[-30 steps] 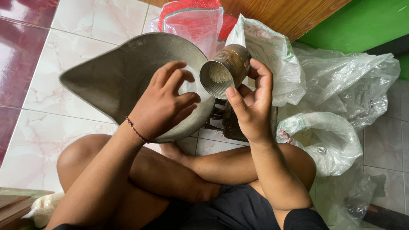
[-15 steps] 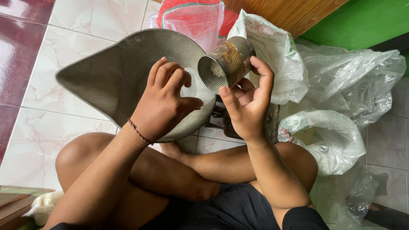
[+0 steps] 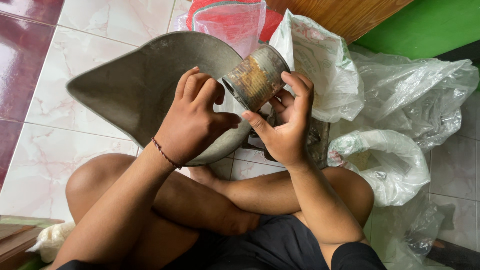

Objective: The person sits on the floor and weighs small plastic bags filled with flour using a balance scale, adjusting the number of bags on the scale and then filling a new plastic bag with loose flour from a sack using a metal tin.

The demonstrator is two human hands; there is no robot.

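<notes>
At the centre of the frame we grip a rusty tin can [image 3: 256,76] tilted on its side in our right hand [image 3: 284,131], fingers wrapped around it, while our left hand [image 3: 192,120] curls over the rim of a grey metal pan [image 3: 135,85] above the tiled floor [image 3: 55,150], plastic bags [image 3: 400,100] at right.

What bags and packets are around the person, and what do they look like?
Red mesh-patterned packet: top middle, behind the grey pan.
White printed plastic bag: right of the rusty can, bulging.
Clear crumpled bag: far right.
Rolled-open white bag: beside the right knee.
</notes>
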